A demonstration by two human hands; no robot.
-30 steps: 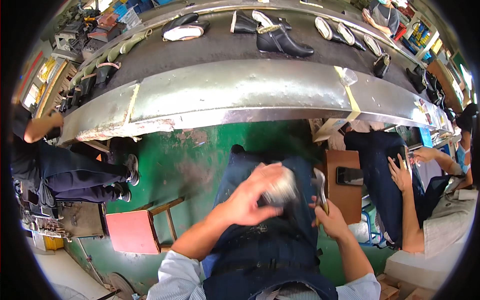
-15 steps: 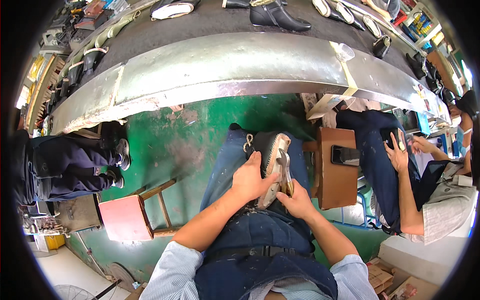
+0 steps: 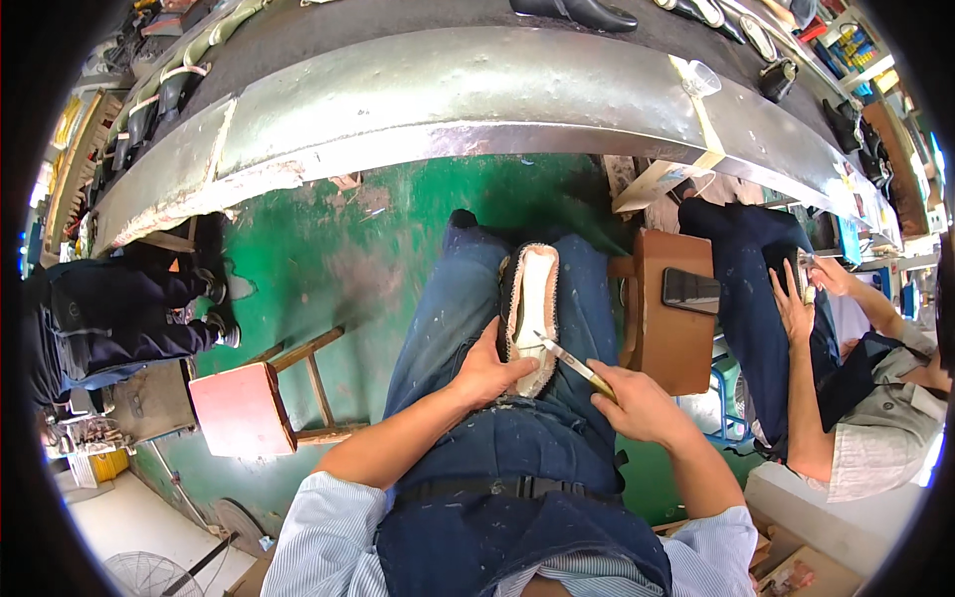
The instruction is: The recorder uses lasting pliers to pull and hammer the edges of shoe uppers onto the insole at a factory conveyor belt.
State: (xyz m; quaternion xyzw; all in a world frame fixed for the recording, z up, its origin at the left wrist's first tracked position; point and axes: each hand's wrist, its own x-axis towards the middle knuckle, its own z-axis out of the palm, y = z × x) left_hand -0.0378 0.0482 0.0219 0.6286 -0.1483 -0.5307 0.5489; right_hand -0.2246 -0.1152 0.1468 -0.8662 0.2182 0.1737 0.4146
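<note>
Head view looks down on a green floor, with a long grey conveyor bench [image 3: 448,95] arching across the top of the frame carrying dark shoes [image 3: 577,12]. A red-topped stool [image 3: 242,408] stands at lower left, and a brown wooden stool [image 3: 671,343] with a black phone [image 3: 690,291] sits right of centre beside a seated co-worker's leg [image 3: 756,289]. At centre, an upturned shoe [image 3: 530,316] lies on the person's lap. Left hand [image 3: 487,370] clasps its lower side; right hand [image 3: 637,403] is closed around a thin-bladed tool [image 3: 572,363] whose tip touches the pale sole.
</note>
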